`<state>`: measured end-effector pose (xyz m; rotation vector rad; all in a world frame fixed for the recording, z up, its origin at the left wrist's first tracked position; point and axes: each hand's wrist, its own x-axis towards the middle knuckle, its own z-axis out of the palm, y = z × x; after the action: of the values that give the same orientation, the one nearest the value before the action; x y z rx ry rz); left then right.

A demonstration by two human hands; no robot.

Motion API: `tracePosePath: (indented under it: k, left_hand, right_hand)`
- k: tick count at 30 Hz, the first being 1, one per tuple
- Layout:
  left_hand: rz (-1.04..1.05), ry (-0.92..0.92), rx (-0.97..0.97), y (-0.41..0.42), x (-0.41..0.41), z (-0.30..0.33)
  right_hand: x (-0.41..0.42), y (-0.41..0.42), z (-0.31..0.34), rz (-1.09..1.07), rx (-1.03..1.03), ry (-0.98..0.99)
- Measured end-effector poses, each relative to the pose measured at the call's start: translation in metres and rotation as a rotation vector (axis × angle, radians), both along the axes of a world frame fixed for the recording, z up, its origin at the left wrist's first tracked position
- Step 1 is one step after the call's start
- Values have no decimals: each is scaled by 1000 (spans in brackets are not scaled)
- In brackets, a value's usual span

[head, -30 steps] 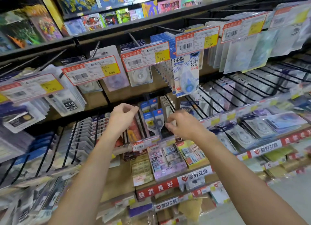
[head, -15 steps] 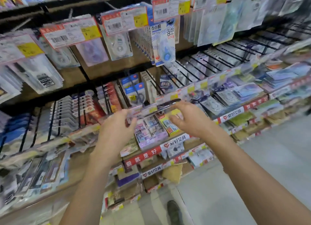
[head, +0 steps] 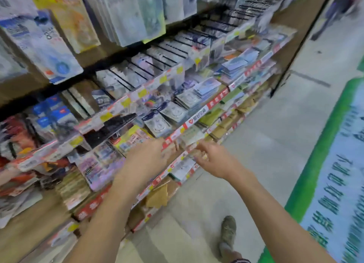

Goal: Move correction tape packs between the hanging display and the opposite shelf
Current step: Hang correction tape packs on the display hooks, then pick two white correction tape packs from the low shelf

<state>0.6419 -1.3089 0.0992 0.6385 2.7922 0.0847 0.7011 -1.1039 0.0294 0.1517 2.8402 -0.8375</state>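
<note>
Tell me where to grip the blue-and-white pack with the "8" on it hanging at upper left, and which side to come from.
Pinch the blue-and-white pack by its lower edge, thumb on the printed face and fingers behind, coming from the aisle side in front. It hangs as a flat card facing outward with its bottom end free, while other hanging packs crowd its right. Its top and the hook are out of view, so lifting-off direction is unclear.

— Where are the hanging packs [head: 49,46]?
— Upper left, above the shelves [head: 197,123].
— And the floor [head: 275,144]?
— Right of the shelves; a shoe [head: 228,231] stands on it, a banner [head: 334,174] farther right.
</note>
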Motion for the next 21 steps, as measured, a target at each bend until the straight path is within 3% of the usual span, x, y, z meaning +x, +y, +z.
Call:
tracePosePath:
  k: [10, 15, 21]
  left_hand:
    - [-292, 81, -2, 266, -64, 21]
    - [-356, 28, 90, 371, -70, 7]
    - [-433, -17, 34, 466, -71, -5]
  right_hand:
    - [64, 216, -38, -325, -7, -292]
    - [77, 304, -41, -405, -15, -340]
    - [65, 394, -32, -487, -47, -337]
